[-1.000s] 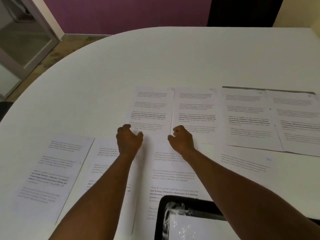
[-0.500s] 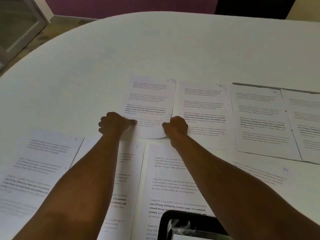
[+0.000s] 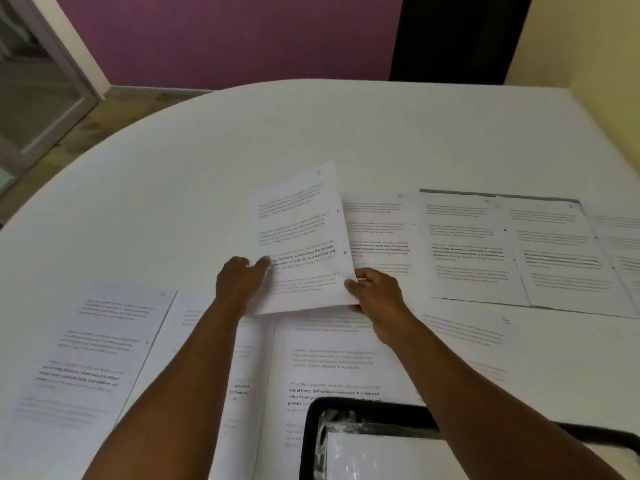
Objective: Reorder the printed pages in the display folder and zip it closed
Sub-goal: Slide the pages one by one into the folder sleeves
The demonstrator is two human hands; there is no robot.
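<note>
Both hands (image 3: 239,282) (image 3: 375,294) holding printed page (image 3: 301,237), bold "Defined by a slower pace"

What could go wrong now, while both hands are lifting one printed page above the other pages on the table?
1. The lifted page is held only at its lower corners by the left hand and right hand; it already bends and could crease.
2. Its lower edge hangs just over the page below; dragging could shift that page and disturb the layout.
3. The forearms cross the near pages beside the black display folder and may brush them.
</note>
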